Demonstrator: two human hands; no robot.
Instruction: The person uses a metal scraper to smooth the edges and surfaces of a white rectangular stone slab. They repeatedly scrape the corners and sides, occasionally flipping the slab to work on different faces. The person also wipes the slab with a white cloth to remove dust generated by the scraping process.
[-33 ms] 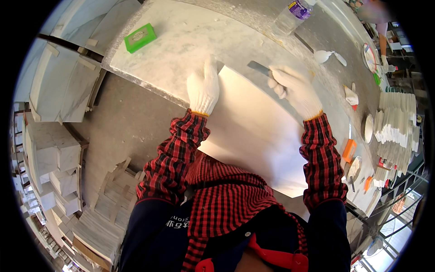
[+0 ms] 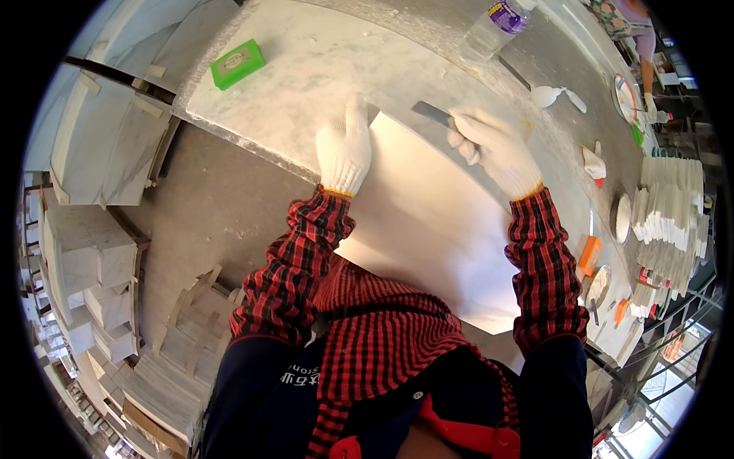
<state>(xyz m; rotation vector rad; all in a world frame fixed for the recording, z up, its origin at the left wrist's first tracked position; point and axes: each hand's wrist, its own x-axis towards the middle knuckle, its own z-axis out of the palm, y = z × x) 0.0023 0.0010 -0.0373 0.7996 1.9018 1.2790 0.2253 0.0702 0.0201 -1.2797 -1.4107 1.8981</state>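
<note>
My left hand, in a white knit glove, is at the left edge of a smooth white slab and appears to grip it near its far corner; some fingertips are hard to make out. The slab spans the space between my forearms, down toward my checked apron. My right hand, gloved too, is closed round a putty knife, whose grey blade points left beyond the slab's far edge. Its handle is hidden in the glove. Under and beyond the slab lies a pale marble panel.
A green-edged block lies far left on the panel. At the back stand a clear bottle and a white spoon-like tool. Stacked tiles and an orange block are at right. Another person's arm shows far right.
My right hand has shifted slightly left with the putty knife. The other person at the far upper right shows more sharply. My left hand and the slab look the same.
</note>
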